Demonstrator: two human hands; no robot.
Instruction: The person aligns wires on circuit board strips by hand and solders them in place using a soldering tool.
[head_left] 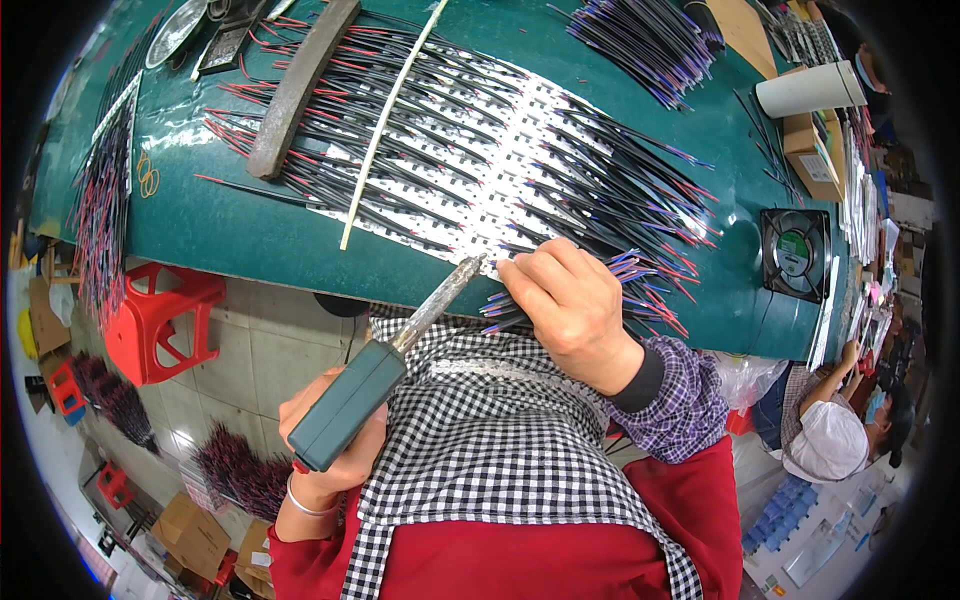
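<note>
My left hand (362, 450) is wrapped round the dark green handle of a soldering iron (348, 405). Its metal shaft slants up to the right, with the tip at the near end of a white strip of small circuit boards (525, 120). Close by that tip, my right hand (572, 312) is closed, thumb and forefinger pinched together; whatever is between them is hidden. Black wires (610, 200) with red and purple ends fan out on both sides of the boards. More loose wires (640, 290) lie beside and under my right hand.
Across the left-hand wires lie a grey bar (300, 90) and a thin pale stick (390, 110). A wire bundle (645, 45), a white roll (810, 90) and a fan (795, 254) rest on the green table (230, 225). A red stool (150, 330) stands left; another person (835, 440) sits right.
</note>
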